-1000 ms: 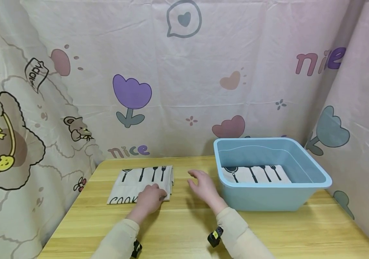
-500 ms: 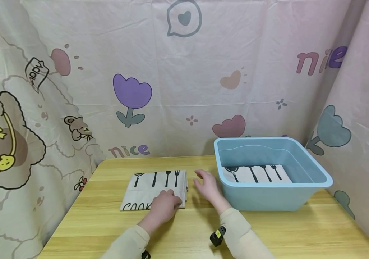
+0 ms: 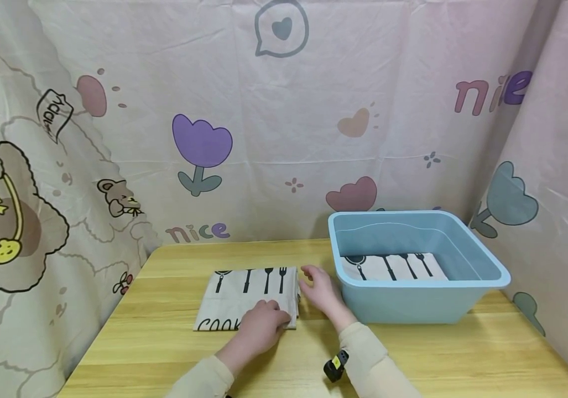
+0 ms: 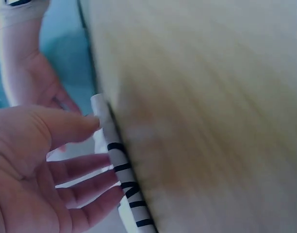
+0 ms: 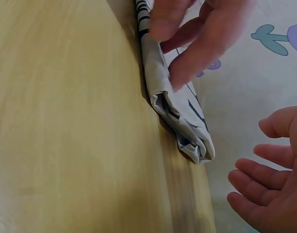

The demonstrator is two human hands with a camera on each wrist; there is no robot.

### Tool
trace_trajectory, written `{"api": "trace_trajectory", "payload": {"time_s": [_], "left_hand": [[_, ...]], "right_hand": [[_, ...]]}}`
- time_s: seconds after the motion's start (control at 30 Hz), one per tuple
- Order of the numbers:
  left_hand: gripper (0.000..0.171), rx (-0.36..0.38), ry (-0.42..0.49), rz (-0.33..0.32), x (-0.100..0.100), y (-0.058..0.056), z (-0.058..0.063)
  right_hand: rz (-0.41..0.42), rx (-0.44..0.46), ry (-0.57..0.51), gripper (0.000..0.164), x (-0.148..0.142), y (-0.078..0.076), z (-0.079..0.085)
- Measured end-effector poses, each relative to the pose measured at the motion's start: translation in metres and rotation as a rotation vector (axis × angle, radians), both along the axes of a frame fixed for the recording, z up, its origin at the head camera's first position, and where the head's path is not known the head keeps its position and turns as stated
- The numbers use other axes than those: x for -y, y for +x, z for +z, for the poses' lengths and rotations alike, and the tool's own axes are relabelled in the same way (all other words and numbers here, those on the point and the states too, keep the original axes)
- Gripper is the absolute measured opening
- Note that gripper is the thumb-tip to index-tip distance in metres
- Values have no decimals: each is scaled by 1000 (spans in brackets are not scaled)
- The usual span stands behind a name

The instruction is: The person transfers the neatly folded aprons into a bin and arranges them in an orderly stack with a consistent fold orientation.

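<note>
A folded white cloth (image 3: pixel 229 298) lies on the table, printed in black with kitchen utensils and lettering that begins "COOK". My left hand (image 3: pixel 262 326) grips its near right corner, fingers over the top and thumb at the front edge. Close up in the right wrist view, the folded cloth (image 5: pixel 158 73) shows its stacked layers at the end. My right hand (image 3: pixel 322 290) is held just beyond the cloth's right side, its fingers (image 5: pixel 257 187) spread loosely and holding nothing. Another folded cloth (image 3: pixel 393 269) with the same utensil print lies inside a light blue plastic basin (image 3: pixel 403 304).
The basin stands at the right of the wooden table (image 3: pixel 144 354), close beside my right hand. Printed fabric (image 3: pixel 274 121) hangs behind the table and along both sides. A small black device (image 3: pixel 334 366) sits at my right wrist.
My left hand has drawn the folded cloth to the right and a little nearer me. The cloth's right side now lies close to my right hand, which has shifted only slightly.
</note>
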State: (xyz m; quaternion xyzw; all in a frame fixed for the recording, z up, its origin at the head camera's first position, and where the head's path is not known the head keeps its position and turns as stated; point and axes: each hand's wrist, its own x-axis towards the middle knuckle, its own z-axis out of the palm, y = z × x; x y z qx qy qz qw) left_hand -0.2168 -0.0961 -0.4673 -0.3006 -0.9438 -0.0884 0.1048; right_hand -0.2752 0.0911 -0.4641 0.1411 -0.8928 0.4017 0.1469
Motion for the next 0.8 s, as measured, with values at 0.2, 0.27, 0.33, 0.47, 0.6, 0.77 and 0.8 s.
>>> {"api": "trace_trajectory", "payload": {"time_s": [0.2, 0.27, 0.33, 0.47, 0.6, 0.77, 0.8], "left_hand": [[26, 46, 97, 25, 10, -1, 6], [33, 56, 137, 53, 15, -3, 7], [37, 69, 190, 87, 21, -5, 9], [41, 93, 290, 181, 35, -9, 14], [43, 96, 350, 274, 50, -14, 19], [43, 110, 413, 331, 68, -19, 23], [43, 112, 427, 337, 71, -20, 23]], "right_hand": [[2, 11, 3, 33, 1, 2, -3], [-1, 14, 5, 34, 2, 1, -4], [-1, 17, 3, 35, 3, 2, -5], [16, 33, -10, 39, 5, 1, -5], [20, 83, -31, 45, 8, 1, -6], [-6, 138, -39, 47, 10, 0, -6], [-10, 143, -41, 47, 11, 0, -6]]}}
